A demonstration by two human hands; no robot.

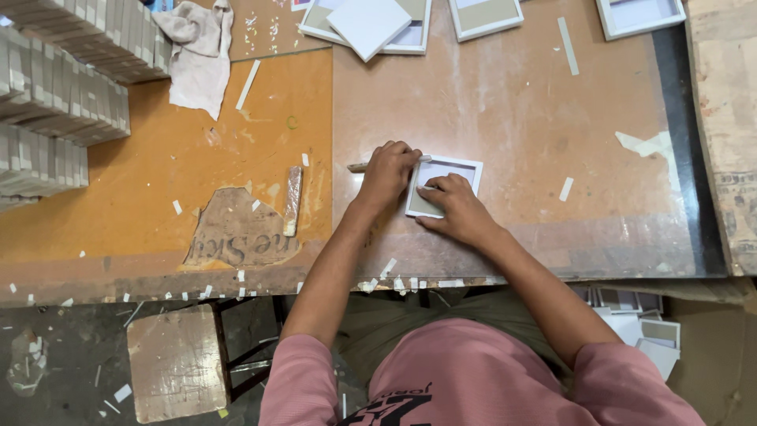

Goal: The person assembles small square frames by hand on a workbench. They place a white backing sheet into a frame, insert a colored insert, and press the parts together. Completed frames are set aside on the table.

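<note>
Frame: a small white picture frame [441,185] is lying flat on the brown worktop [512,118], close to the near edge, directly in front of the person.
Left hand: the left hand [388,175] is curling over the frame's upper left corner, fingers bunched and gripping a thin stick-like tool [359,167] whose end is poking out to the left; likely working the tool against the frame's edge.
Right hand: the right hand [453,207] is lying across the frame's lower half, fingers pressing down flat, apparently pinning it so it is not sliding.
Spare frames: more white frames [485,16] are sitting along the far edge, well apart from the hands.
Stacks: grey stacked pieces [63,87] are filling the far left of the orange board [158,173].
Cloth: a crumpled rag [201,55] is lying beside the stacks.
Scraps: white paper offcuts [394,280] are collecting along the near edge.
</note>
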